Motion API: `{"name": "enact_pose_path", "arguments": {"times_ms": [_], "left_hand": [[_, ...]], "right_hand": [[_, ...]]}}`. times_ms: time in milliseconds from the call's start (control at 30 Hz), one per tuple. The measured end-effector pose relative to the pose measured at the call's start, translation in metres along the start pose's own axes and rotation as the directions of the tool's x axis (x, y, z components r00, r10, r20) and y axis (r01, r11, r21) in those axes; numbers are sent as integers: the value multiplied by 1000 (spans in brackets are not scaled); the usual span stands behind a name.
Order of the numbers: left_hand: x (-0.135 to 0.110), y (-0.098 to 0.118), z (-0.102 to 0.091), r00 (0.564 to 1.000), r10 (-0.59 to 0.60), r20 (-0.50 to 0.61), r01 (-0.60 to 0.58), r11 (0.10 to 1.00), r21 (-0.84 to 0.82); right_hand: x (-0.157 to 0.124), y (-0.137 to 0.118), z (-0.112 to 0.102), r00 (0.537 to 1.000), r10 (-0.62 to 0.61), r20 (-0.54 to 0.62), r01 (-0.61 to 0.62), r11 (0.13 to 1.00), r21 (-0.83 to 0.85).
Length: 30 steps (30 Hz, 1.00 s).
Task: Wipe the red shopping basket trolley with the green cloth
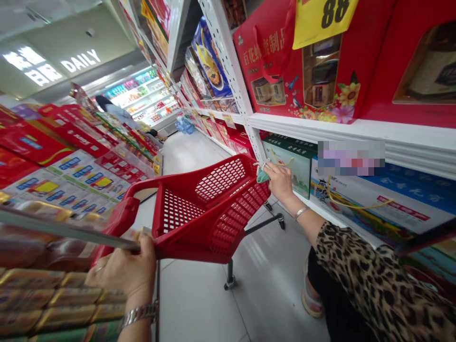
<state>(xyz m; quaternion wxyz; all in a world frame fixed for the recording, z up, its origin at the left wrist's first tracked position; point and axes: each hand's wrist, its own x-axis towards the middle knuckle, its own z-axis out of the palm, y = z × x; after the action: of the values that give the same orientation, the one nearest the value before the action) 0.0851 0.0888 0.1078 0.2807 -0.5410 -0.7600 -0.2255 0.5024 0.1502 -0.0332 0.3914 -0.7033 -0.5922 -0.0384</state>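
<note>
As the aisle is swept from the left, gold-foil packets (46, 299) are seen stacked low, glossy red gift boxes (28, 142) are ranked beyond them, and a grey metal shelf rail (60, 228) is crossed by the view. Next, the left hand (121, 270) is shown with a silver link watch (138, 314) at its wrist, its fingers (142, 251) curled together and clamped on the red cart handle (124, 209). A red plastic shopping cart (217, 179) is held just ahead, its walls pierced by lattices of small slots, its thin metal frame and caster (230, 282) standing on glossy grey floor tile (199, 304). At the cart's far rim, the right hand (278, 183) is seen with its fingertips (266, 167) pinched together on a folded teal fabric piece (262, 175). A leopard-print sleeve (374, 280) is spread below. Further right, a green box (288, 166) and a red gift box (299, 66) tagged with a yellow "88" card (320, 21) are displayed on white perforated shelving (228, 61).
</note>
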Motion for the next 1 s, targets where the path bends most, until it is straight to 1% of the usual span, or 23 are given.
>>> {"name": "enact_pose_path", "arguments": {"times_ms": [67, 133, 200, 267, 367, 467, 533, 567, 633, 733, 867, 933, 1000], "left_hand": [[-1, 1, -1, 1000, -6, -5, 6, 1000, 4], [-1, 3, -3, 1000, -20, -17, 20, 1000, 1], [-1, 4, -4, 999, -35, -24, 35, 999, -3], [-1, 4, -5, 999, -31, -17, 31, 1000, -4], [-2, 4, -6, 1000, -8, 5, 7, 1000, 6], [-4, 5, -7, 1000, -17, 19, 16, 1000, 19], [-5, 7, -9, 999, -22, 26, 21, 1000, 5], [-5, 8, -10, 999, -20, 29, 20, 1000, -5], [-6, 9, -12, 999, -22, 37, 23, 1000, -6], [-7, 9, -14, 998, -38, 46, 37, 999, 21], [-9, 6, -15, 998, -24, 51, 22, 999, 23], [-9, 4, -14, 999, -10, 49, 8, 999, 34], [-9, 1, -12, 998, -19, 53, 17, 999, 40]], "right_hand": [[-6, -14, -4, 997, -57, -44, 58, 998, 15], [-15, -36, -7, 985, -166, -51, 168, 985, 44], [-27, -63, -9, 955, -292, -40, 295, 952, 84], [-39, -94, -8, 904, -423, -57, 427, 894, 137], [-59, -138, -4, 801, -589, -109, 598, 776, 199], [-78, -175, 3, 707, -683, -185, 707, 673, 218], [-88, -194, 9, 649, -730, -216, 760, 607, 231], [-92, -200, 13, 628, -747, -219, 777, 582, 242], [-98, -208, 22, 611, -763, -210, 787, 557, 265], [-101, -208, 33, 602, -769, -216, 795, 550, 258], [-101, -197, 38, 610, -752, -250, 793, 581, 185], [-99, -188, 38, 614, -753, -236, 789, 588, 175], [-96, -177, 37, 609, -761, -224, 794, 583, 175]]}}
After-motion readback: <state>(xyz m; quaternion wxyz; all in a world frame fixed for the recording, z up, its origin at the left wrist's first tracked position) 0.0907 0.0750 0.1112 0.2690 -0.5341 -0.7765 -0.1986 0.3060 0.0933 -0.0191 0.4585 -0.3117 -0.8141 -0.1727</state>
